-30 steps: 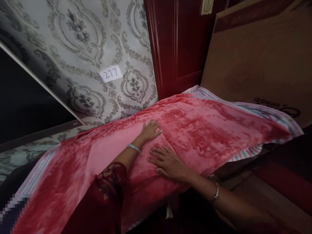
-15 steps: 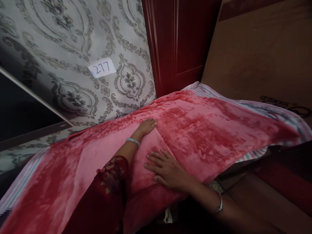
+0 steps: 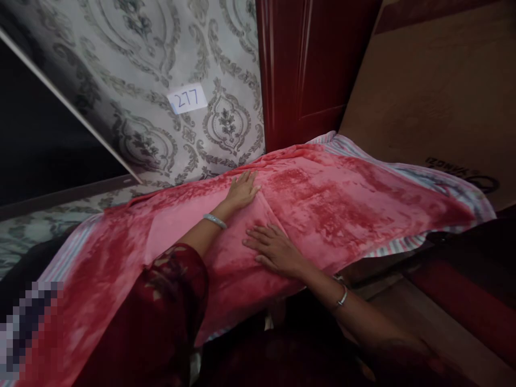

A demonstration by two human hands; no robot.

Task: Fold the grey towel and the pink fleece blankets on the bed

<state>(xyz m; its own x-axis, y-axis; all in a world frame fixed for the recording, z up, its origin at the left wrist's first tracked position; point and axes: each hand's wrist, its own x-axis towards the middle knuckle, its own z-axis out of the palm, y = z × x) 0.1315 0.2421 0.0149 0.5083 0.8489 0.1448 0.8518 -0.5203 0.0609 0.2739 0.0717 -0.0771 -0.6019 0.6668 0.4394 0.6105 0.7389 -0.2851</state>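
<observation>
A plush pink and red blanket (image 3: 322, 209) lies spread out before me, with a striped edge showing at its far left and right ends. My left hand (image 3: 242, 189) rests on it near the wall side, fingers stretched out and pointing away from me. Closer to me, my right hand (image 3: 276, 250) lies flat on the blanket with its fingers spread toward the left. Between the hands runs a fold line in the fabric. Each wrist wears a bracelet. Neither hand grips anything. What lies under the blanket is hidden.
A patterned wall (image 3: 141, 102) with a card (image 3: 187, 98) marked 277 stands behind the blanket. Next to it are a dark red wooden panel (image 3: 306, 70) and a large cardboard box (image 3: 427, 91) at the right. A dark screen-like panel (image 3: 44, 129) is at the left.
The view has shifted slightly. My left hand's fingers have spread and turned more toward the wall, while my right hand stays flat on the blanket.
</observation>
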